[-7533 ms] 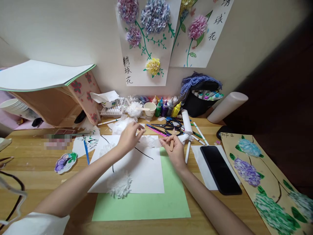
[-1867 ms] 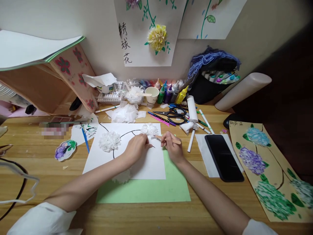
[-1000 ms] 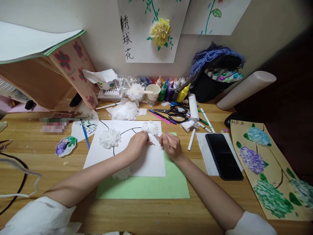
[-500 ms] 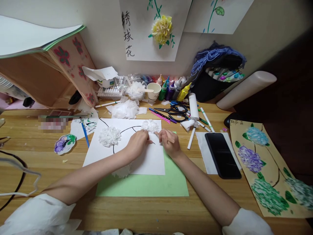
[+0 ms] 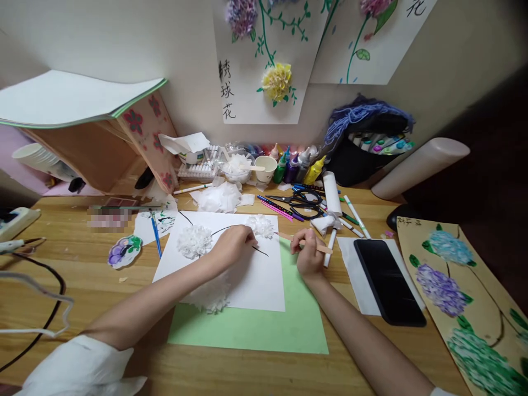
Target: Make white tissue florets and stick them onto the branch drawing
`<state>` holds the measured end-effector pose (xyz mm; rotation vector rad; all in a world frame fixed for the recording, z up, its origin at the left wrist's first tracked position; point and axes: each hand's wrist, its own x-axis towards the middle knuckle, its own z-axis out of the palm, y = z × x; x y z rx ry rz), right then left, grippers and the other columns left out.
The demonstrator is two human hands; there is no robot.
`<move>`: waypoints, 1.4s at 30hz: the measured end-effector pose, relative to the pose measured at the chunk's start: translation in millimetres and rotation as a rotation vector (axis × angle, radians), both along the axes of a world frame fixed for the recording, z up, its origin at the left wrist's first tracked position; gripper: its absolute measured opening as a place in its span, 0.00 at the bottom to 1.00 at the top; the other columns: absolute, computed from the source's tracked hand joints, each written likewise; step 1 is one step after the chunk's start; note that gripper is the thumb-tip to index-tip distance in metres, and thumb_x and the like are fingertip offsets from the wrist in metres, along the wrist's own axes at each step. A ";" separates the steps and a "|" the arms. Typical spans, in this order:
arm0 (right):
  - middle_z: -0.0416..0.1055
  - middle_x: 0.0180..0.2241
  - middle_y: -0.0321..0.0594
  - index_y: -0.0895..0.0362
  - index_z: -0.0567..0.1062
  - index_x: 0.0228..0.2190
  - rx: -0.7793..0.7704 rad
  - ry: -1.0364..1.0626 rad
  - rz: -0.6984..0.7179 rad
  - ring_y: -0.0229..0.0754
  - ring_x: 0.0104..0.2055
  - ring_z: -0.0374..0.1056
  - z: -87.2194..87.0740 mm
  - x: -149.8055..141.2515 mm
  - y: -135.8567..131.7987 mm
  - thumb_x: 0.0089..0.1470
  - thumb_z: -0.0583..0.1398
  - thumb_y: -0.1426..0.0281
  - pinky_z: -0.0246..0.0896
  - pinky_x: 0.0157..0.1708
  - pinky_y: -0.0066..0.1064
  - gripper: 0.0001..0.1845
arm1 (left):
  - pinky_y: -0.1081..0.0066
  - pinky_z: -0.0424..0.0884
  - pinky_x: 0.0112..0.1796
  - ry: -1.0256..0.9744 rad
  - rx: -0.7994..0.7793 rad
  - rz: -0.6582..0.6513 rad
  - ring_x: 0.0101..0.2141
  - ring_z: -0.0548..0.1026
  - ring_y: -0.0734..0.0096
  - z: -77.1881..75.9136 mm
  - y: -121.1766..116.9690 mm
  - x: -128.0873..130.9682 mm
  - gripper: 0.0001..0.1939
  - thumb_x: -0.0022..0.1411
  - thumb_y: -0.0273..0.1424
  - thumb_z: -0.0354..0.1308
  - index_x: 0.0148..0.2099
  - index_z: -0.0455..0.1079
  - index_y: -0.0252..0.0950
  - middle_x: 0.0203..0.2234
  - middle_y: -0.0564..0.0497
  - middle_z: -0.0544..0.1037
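Note:
White paper (image 5: pixel 264 291) lies over a green sheet (image 5: pixel 305 330) and bears drawn dark stems and white tissue-paper blossoms. One blossom (image 5: pixel 194 242) is at the upper left, a smaller blossom (image 5: pixel 262 226) at the upper right, and another (image 5: pixel 212 294) below my left forearm. My left hand (image 5: pixel 235 245) rests on the paper just below the smaller blossom, fingers pressed together; whether they hold anything is hidden. To the right of the paper's edge, my right hand (image 5: pixel 309 256) is closed around a flat wooden craft stick (image 5: pixel 324 249), its thin end pointing left toward the small blossom.
A pile of tissue pieces (image 5: pixel 220 197), a paper cup (image 5: pixel 265 169), paint bottles (image 5: pixel 292 165) and scissors (image 5: pixel 303 203) stand or lie behind the paper. A phone (image 5: pixel 388 280) and a finished flower picture (image 5: pixel 445 258) lie right; a painted palette (image 5: pixel 124 251) and brush (image 5: pixel 156 234) left.
My right hand has moved right, away from the small blossom, with the craft stick. My left hand has shifted slightly off that blossom. The camera view has tilted upward.

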<state>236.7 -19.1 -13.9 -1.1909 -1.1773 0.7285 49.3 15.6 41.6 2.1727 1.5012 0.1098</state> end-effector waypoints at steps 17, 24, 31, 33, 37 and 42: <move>0.60 0.12 0.33 0.55 0.64 0.15 -0.061 0.069 0.002 0.35 0.16 0.56 -0.5 -1.7 2.5 0.60 0.43 0.56 0.52 0.17 0.28 0.28 | 0.62 0.63 0.33 0.442 0.548 0.077 0.39 0.67 0.54 2.3 49.7 -36.2 0.10 0.58 0.24 0.46 0.34 0.70 0.32 0.32 0.39 0.72; 0.60 0.13 0.33 0.55 0.64 0.15 -0.039 0.057 0.019 0.34 0.16 0.55 -1.1 -1.0 2.4 0.60 0.44 0.56 0.52 0.18 0.28 0.28 | 0.67 0.63 0.37 0.101 0.572 0.213 0.39 0.68 0.63 15.6 41.1 -48.9 0.09 0.61 0.32 0.47 0.35 0.68 0.37 0.33 0.47 0.72; 0.60 0.12 0.33 0.55 0.64 0.16 -0.038 0.068 0.019 0.34 0.15 0.55 -2.5 -1.2 3.9 0.60 0.43 0.56 0.51 0.17 0.28 0.27 | 0.63 0.63 0.38 0.336 0.610 0.203 0.41 0.66 0.54 -3.0 41.2 -49.6 0.14 0.56 0.38 0.55 0.41 0.67 0.33 0.38 0.41 0.70; 0.60 0.12 0.33 0.55 0.64 0.16 -0.039 0.061 0.024 0.34 0.15 0.55 -2.6 -1.2 3.9 0.60 0.43 0.56 0.51 0.17 0.28 0.27 | 0.63 0.63 0.38 0.357 0.604 0.258 0.41 0.66 0.53 -10.0 45.6 -47.1 0.16 0.56 0.39 0.54 0.40 0.67 0.32 0.37 0.40 0.70; 0.60 0.12 0.33 0.55 0.64 0.16 -0.042 0.065 0.018 0.35 0.16 0.55 -2.1 -1.1 3.8 0.60 0.43 0.56 0.51 0.17 0.28 0.28 | 0.64 0.64 0.36 0.361 0.587 0.321 0.41 0.67 0.53 -17.1 53.8 -40.5 0.14 0.60 0.36 0.49 0.38 0.68 0.31 0.35 0.38 0.70; 0.60 0.12 0.33 0.55 0.64 0.16 -0.040 0.068 0.021 0.35 0.16 0.55 -1.8 -0.7 4.2 0.60 0.43 0.56 0.51 0.17 0.28 0.28 | 0.65 0.64 0.35 0.282 0.570 0.357 0.38 0.70 0.58 -7.7 52.1 -40.9 0.13 0.61 0.30 0.43 0.36 0.68 0.32 0.34 0.40 0.73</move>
